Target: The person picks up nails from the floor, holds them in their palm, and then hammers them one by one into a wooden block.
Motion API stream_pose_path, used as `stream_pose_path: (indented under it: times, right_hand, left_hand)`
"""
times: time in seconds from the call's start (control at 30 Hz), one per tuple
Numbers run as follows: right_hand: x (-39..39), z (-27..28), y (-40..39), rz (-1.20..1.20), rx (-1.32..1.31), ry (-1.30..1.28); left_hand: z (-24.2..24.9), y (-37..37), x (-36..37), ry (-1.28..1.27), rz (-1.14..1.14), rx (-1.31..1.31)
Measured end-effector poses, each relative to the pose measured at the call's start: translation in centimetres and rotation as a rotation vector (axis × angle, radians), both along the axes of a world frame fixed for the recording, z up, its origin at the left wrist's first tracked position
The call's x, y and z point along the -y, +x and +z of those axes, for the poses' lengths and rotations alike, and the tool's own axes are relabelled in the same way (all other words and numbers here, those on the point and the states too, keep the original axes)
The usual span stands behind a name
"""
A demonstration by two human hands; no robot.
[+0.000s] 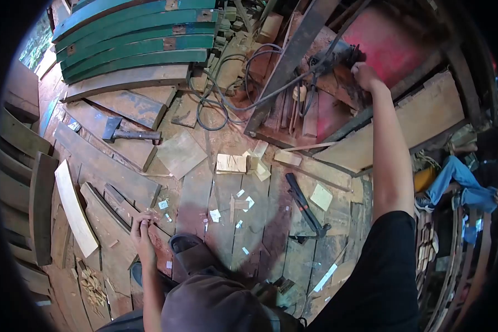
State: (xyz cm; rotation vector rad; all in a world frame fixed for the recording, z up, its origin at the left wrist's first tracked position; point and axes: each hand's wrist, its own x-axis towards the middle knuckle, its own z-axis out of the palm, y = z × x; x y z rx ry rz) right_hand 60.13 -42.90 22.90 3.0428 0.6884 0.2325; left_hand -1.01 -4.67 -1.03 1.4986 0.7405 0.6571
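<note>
Has right hand (365, 77) curled at the dark machine (344, 55), probably for control, and left hand (143, 229) well apart from it, perhaps for balance; cannot tell either hand's grip.

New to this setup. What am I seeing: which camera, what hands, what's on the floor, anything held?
No robot here: two bare hands of one person. The single wide, rounded picture comes from a camera worn on the head, looking forward and down. The right hand reaches out to a dark machine; its exact grip is unclear. The left hand is low, near a shoe; I can't tell whether it holds anything. On the plank floor are a wood block and a dark tool. An axe lies on a board.
</note>
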Motion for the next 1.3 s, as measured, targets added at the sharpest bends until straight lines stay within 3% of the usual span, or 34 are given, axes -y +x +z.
stream_pose_path:
  times: [0.13, 0.2, 0.23, 0.27, 0.3, 0.33, 0.37, 0.4, 0.5, 0.57, 0.63, 0.8, 1.3]
  right_hand:
    - [-2.6, 1.4, -9.7, 0.342, 0.301, 0.360]
    - [-3.6, -1.0, -15.8, 0.422, -0.191, 0.862]
    - [-3.7, -3.4, -19.9, 0.459, -0.252, 0.775]
    - [-3.7, -5.2, -23.7, 0.513, -0.289, 0.694]
    - [-3.2, -9.8, -27.4, 0.490, -0.555, 0.832]
    - [-2.5, -13.1, -31.3, 0.331, -0.738, 0.654]
    - [-1.2, -18.6, -34.6, 0.360, -0.669, 0.526]
    - [-1.4, -20.6, -38.0, 0.448, -0.753, 0.501]
    - [0.0, -28.1, -46.3, 0.261, -1.045, 0.560]
    - [-0.1, -30.8, -50.0, 0.186, -0.967, 0.635]
    - [-1.0, -30.8, -52.4, 0.096, -0.957, 0.632]
    - [-2.3, -32.7, -56.5, 0.309, -0.720, 0.510]
    - [-2.1, -33.2, -57.6, 0.160, -0.743, 0.430]
  left_hand:
    - [-1.0, -0.9, -0.7, -0.078, 0.118, -0.055]
    - [-0.8, -1.1, -1.0, -0.166, 0.205, -0.040]
    - [-0.1, -1.1, -0.6, -0.220, 0.243, -0.009]
    - [-0.5, -1.4, -1.3, -0.115, 0.071, 0.074]
    - [-0.5, -1.6, -1.5, -0.158, 0.066, 0.081]
    - [-0.7, -1.8, -1.7, -0.154, 0.024, 0.134]
    - [-1.0, -2.1, -1.9, -0.136, 0.039, 0.112]
    - [-1.1, -2.2, -1.9, -0.122, 0.057, 0.095]
    - [0.0, -2.2, -1.4, -0.156, 0.084, 0.096]
    - [0.2, -2.4, -1.7, -0.153, 0.098, 0.093]
    - [0.5, -2.6, -1.8, -0.163, 0.107, 0.110]
    - [0.8, -2.8, -1.5, -0.167, 0.062, 0.198]
    - [-0.1, -4.4, -3.0, -0.233, 0.126, 0.305]
